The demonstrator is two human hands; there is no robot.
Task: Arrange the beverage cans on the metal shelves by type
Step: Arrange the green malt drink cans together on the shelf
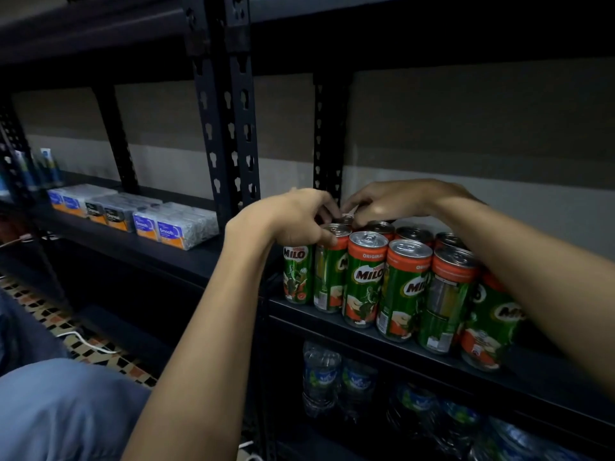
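Observation:
Several green and orange Milo cans (364,277) stand upright in two rows on a black metal shelf (349,322). My left hand (299,217) reaches over the left end of the rows, thumb on the rim of a front can (332,271) and fingers curled around the top of a back-row can (346,218). My right hand (389,201) comes from the right over the back row, its fingertips on that same back-row can. The can's body is hidden behind the front row and my hands.
Black perforated uprights (229,128) stand just left of the cans. Wrapped packs (173,224) line the left shelf. Water bottles (321,377) fill the shelf below. A tiled floor (50,314) with a white cable, and my knee in blue fabric (66,410), lie lower left.

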